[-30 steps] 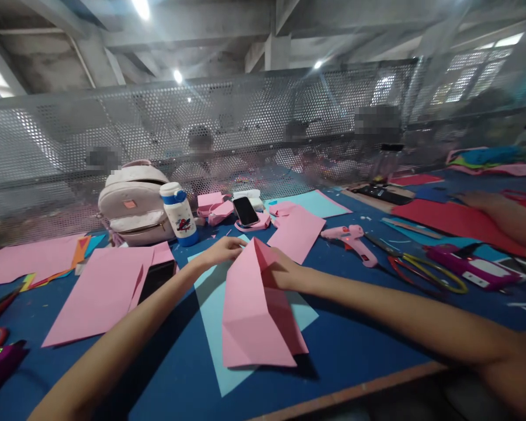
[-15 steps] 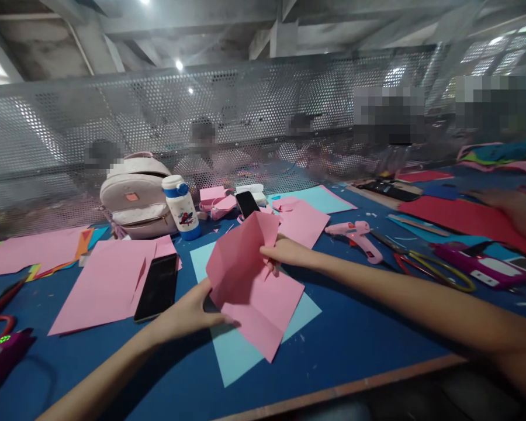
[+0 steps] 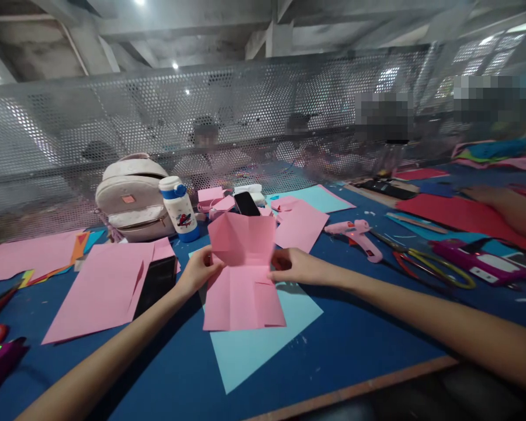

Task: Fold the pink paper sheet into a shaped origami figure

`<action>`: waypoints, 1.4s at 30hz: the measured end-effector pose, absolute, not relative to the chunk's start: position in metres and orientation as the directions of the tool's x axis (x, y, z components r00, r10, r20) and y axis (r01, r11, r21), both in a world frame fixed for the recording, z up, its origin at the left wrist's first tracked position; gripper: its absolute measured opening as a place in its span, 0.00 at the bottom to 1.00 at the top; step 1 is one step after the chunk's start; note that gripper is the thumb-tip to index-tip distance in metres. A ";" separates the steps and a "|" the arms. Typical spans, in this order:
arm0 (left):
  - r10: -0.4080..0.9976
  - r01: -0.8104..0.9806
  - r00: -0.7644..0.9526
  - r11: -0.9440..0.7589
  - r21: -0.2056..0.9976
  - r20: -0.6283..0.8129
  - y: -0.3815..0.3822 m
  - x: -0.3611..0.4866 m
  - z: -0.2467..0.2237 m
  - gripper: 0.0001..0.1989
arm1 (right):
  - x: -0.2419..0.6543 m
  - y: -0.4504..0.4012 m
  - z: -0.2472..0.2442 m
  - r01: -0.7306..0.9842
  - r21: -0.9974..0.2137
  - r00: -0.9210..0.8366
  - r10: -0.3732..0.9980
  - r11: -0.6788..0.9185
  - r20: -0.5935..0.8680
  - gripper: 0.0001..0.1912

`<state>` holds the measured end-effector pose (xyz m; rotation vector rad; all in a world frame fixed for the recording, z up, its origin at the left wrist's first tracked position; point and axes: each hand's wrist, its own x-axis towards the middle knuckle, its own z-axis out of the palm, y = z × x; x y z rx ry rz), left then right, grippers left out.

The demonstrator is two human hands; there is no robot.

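Observation:
A creased sheet of pink paper (image 3: 243,295) stands partly folded in front of me, its far half raised and its near half lying lower. My left hand (image 3: 200,268) pinches its left edge near the middle crease. On the opposite edge, my right hand (image 3: 294,266) grips the sheet between thumb and curled fingers. Beneath it lies a light blue sheet of paper (image 3: 263,351), partly covered. A black phone (image 3: 155,286) rests beside my left forearm, overlapping other pink sheets (image 3: 99,286).
A pink glue gun (image 3: 355,234) and scissors (image 3: 433,270) lie right of my hands, near a purple device (image 3: 477,263). A backpack (image 3: 131,199) and a bottle (image 3: 179,210) stand behind. Another person's hand (image 3: 499,204) rests over red paper (image 3: 447,213) at the right.
The pink paper has turned from a tilted angle to face me squarely, and its folds have spread. My left hand has moved up along its edge; my right hand has shifted slightly right and down.

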<state>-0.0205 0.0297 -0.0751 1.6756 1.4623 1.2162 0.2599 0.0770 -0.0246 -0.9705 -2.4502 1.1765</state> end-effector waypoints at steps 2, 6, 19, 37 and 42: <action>0.964 0.428 -0.003 -0.239 0.872 0.266 0.031 -0.016 -0.077 0.20 | 0.258 0.082 -0.031 0.504 -0.692 -0.733 0.679 0.517 -0.026 0.22; 0.955 0.483 -0.009 -0.256 0.837 0.297 0.025 -0.013 -0.080 0.22 | 0.256 0.084 -0.040 0.536 -0.623 -0.743 0.668 0.570 -0.028 0.15; 0.954 0.503 -0.110 -0.187 0.844 0.277 0.004 -0.011 -0.086 0.33 | 0.262 0.086 -0.055 0.438 -0.625 -0.776 0.623 0.646 0.101 0.08; 0.938 0.801 -0.045 -0.172 0.574 0.343 -0.011 -0.007 -0.095 0.44 | 0.268 0.087 -0.064 0.369 -0.591 -0.813 0.557 0.717 0.167 0.09; 0.854 0.960 0.166 -0.254 0.117 0.493 -0.011 -0.004 -0.085 0.47 | 0.269 0.087 -0.066 0.393 -0.562 -0.812 0.562 0.728 0.159 0.12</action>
